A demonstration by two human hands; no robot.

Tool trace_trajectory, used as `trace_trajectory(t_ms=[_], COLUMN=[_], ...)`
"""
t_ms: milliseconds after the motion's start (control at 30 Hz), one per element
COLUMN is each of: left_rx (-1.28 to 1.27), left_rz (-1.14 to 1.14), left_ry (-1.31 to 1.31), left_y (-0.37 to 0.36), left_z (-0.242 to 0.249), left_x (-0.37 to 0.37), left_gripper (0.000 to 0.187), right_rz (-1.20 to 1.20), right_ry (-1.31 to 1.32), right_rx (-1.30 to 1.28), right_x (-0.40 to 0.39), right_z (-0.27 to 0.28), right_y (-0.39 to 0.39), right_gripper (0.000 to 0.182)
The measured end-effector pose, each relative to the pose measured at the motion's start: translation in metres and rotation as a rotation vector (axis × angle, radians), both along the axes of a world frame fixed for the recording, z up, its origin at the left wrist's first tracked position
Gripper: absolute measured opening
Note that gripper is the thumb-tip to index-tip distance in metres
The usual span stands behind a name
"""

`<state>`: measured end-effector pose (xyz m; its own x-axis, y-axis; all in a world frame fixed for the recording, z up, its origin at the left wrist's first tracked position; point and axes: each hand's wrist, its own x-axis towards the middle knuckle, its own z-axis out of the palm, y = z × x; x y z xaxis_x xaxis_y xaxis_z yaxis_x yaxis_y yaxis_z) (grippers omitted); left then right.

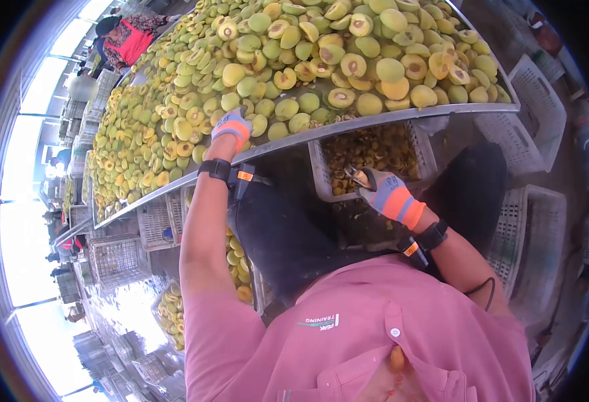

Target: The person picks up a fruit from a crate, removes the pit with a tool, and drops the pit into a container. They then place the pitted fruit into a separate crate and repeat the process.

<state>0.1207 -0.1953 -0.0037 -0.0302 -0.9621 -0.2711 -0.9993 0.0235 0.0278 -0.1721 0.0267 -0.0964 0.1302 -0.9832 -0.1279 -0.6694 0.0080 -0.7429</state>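
Note:
My left hand, in an orange and grey glove, is at the near edge of a metal-rimmed table, beside halved yellow-green fruit. Its fingers are bent and partly hidden, so what they hold, if anything, cannot be made out. My right hand, gloved the same way, is closed on a small metal tool above a white crate that holds brown and yellow scraps.
White crates stand at the right and under the table's left side. More fruit lies in a crate at lower left. Another person in a red apron is at the table's far left.

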Motion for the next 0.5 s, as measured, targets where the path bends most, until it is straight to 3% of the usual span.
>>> trace_trajectory(t_ms=[100,233,333,500], left_rx=[-0.017,-0.052,-0.214,-0.125], left_rz=[-0.016,-0.044,0.001,0.146], left_ry=[0.186,0.241,-0.149,-0.061], left_y=[-0.007,-0.002,0.044,0.030], left_z=[-0.017,-0.038,-0.023,-0.024], left_x=[0.019,0.019,-0.037,-0.044], left_gripper=[0.052,0.060,0.069,0.068], right_rz=[0.067,0.102,0.102,0.139], right_ry=[0.160,0.134,0.103,0.140], right_rx=[0.136,0.123,0.028,0.093], right_x=[0.002,0.000,-0.002,-0.008], right_z=[-0.015,0.016,0.005,0.044], right_y=[-0.004,0.004,0.006,0.010], right_gripper=[0.039,0.037,0.037,0.036])
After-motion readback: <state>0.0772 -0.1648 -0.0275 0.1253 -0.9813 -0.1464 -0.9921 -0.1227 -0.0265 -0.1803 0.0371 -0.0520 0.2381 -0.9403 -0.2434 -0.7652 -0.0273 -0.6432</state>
